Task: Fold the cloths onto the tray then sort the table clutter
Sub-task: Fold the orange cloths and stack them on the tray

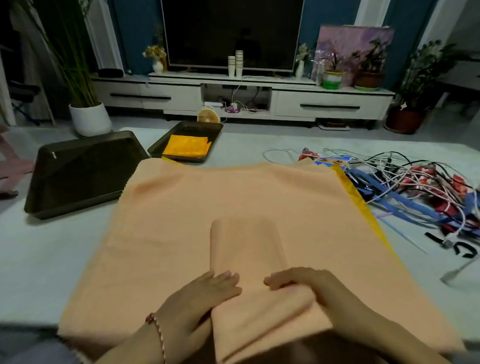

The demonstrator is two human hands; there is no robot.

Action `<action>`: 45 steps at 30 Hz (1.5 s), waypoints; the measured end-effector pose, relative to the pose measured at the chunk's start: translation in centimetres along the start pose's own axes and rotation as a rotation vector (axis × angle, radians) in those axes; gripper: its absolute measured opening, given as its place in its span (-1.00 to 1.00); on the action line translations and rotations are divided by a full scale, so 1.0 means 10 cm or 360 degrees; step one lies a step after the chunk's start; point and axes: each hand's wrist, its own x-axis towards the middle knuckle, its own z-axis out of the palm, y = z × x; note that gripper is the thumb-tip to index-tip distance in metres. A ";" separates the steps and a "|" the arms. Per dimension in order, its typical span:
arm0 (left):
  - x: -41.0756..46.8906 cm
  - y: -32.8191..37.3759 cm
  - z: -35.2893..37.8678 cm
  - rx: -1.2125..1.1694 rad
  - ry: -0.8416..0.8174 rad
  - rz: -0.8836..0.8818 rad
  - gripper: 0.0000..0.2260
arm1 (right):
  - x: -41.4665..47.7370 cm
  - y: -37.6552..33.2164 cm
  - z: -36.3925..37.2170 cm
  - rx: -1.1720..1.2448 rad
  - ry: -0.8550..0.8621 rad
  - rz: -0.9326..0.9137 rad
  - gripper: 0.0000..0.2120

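A long folded strip of peach cloth point(249, 252) lies on top of a larger peach cloth point(180, 211) spread flat on the table. My left hand point(204, 294) holds the strip's near left edge, fingers over the top and thumb beneath. My right hand point(305, 285) grips the strip's near right edge the same way. A yellow cloth point(370, 218) peeks out under the spread cloth on its right side. A folded yellow-orange cloth point(187, 146) lies in the farther dark tray point(215, 131). A second dark tray point(80, 173) stands at the left with nothing in it.
A tangle of white cables, blue straps and red items point(424, 186) covers the table's right side. Black clips point(453, 248) lie near the right edge. Beyond the table are a TV stand point(257, 96), a small fan point(208, 117) and potted plants point(89, 116).
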 end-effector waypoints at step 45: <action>0.89 0.02 -0.26 -0.1759 0.0319 -0.1884 -0.69 | 0.80 -0.09 0.36 -0.0136 0.0682 0.0367 -0.43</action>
